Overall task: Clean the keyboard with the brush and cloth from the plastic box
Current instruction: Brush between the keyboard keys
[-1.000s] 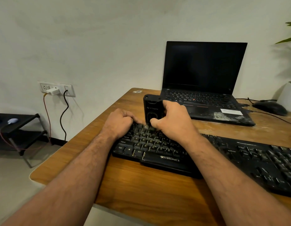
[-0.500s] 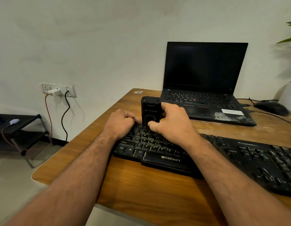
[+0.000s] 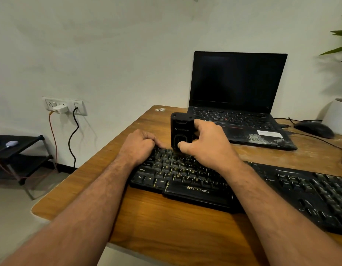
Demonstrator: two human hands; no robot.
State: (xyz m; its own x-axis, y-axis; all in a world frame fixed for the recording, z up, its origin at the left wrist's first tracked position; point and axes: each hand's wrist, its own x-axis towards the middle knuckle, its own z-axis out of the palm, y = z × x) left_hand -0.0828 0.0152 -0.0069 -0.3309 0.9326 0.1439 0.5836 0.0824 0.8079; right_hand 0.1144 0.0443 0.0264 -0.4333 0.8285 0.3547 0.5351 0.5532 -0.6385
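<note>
A black Zebronics keyboard (image 3: 185,177) lies on the wooden desk (image 3: 166,223). My right hand (image 3: 206,144) grips a black block-shaped brush (image 3: 180,129), held upright with its lower end on the keyboard's top-left rows. My left hand (image 3: 139,144) is a closed fist resting on the keyboard's upper left corner, a fingertip touching the keys beside the brush. Whether the fist holds anything is hidden. No cloth or plastic box is in view.
An open black laptop (image 3: 237,104) stands behind the keyboard. A black mouse (image 3: 314,129) with its cable lies at the right, near a white plant pot (image 3: 337,116). Left of the desk are a wall socket (image 3: 64,106) with cables and a low black shelf (image 3: 18,150).
The brush and my right hand have shifted slightly left along the top key rows. My left fist stays on the keyboard's corner.
</note>
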